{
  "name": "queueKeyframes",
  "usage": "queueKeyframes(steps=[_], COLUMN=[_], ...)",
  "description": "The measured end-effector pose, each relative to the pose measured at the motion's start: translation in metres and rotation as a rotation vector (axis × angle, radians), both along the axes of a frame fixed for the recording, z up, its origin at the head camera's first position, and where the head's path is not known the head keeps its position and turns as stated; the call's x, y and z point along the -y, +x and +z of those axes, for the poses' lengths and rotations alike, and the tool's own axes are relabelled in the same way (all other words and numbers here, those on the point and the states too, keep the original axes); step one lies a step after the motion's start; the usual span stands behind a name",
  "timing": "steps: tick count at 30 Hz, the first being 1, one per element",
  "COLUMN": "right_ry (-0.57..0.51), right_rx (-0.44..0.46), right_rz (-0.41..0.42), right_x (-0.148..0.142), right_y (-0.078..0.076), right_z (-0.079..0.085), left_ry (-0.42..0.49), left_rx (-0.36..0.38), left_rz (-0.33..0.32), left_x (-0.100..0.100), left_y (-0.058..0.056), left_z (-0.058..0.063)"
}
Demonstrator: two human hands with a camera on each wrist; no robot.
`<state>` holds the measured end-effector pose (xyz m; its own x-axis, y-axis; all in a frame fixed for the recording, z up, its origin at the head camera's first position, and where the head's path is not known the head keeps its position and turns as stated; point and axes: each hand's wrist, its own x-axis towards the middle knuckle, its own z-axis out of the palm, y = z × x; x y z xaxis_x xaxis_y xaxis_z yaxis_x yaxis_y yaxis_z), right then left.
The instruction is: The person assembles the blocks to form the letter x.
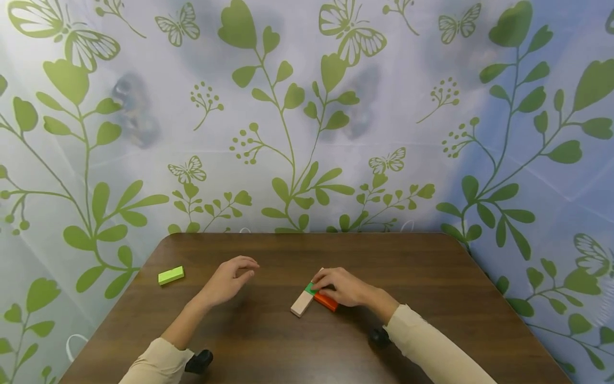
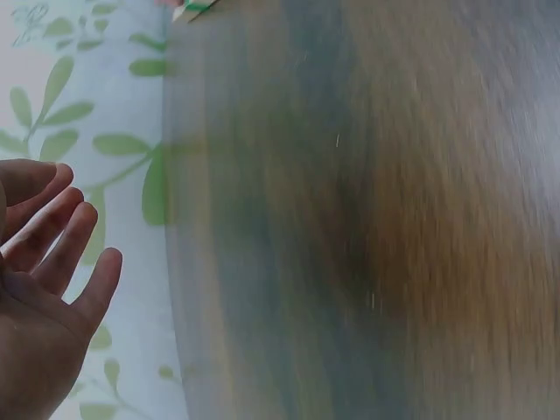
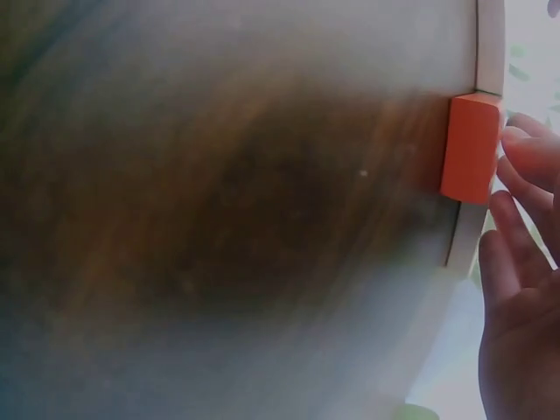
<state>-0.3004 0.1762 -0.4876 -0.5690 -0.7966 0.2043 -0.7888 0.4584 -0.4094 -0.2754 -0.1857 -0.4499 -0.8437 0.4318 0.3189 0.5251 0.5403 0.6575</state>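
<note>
My right hand (image 1: 346, 288) reaches over a small group of toy blocks, its curled fingertips and thumb pinching a green block (image 1: 310, 288). A cream block (image 1: 301, 304) runs toward me from the green one, and a red-orange block (image 1: 326, 302) lies against the join at an angle. In the right wrist view the red-orange block (image 3: 472, 149) shows beside the thumb, with pale block (image 3: 490, 44) behind it; the green one is hidden there. To the left, my left hand (image 1: 229, 280) hovers above the table, holding nothing, with relaxed fingers (image 2: 96, 289).
A lime-green block (image 1: 171, 275) lies near the left edge of the brown wooden table (image 1: 268, 352). Behind the table hangs a white cloth (image 1: 297, 138) with green leaves and butterflies. A dark device sits under each wrist.
</note>
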Motion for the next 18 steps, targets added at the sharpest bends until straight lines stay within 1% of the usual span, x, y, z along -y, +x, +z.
queueKeyframes(steps=[4, 8, 11, 13, 18], right_ry=[0.005, -0.008, -0.021, -0.029, -0.031], right_rx=[0.012, 0.003, -0.015, -0.026, -0.044], right_rz=[-0.02, -0.026, -0.012, 0.002, 0.015], right_x=[-0.001, -0.001, 0.001, 0.001, 0.001], right_y=[0.001, 0.001, 0.001, 0.0, -0.001], right_z=[-0.002, -0.002, -0.003, -0.004, -0.004], left_ry=[0.016, 0.028, 0.029, 0.027, 0.017], left_rx=[0.011, 0.013, 0.015, 0.016, 0.0], left_rz=[0.049, 0.127, 0.185, 0.209, 0.24], left_x=[0.021, 0.044, 0.059, 0.069, 0.086], left_y=[0.001, 0.0, 0.0, 0.001, 0.002], left_z=[0.005, 0.011, 0.014, 0.016, 0.02])
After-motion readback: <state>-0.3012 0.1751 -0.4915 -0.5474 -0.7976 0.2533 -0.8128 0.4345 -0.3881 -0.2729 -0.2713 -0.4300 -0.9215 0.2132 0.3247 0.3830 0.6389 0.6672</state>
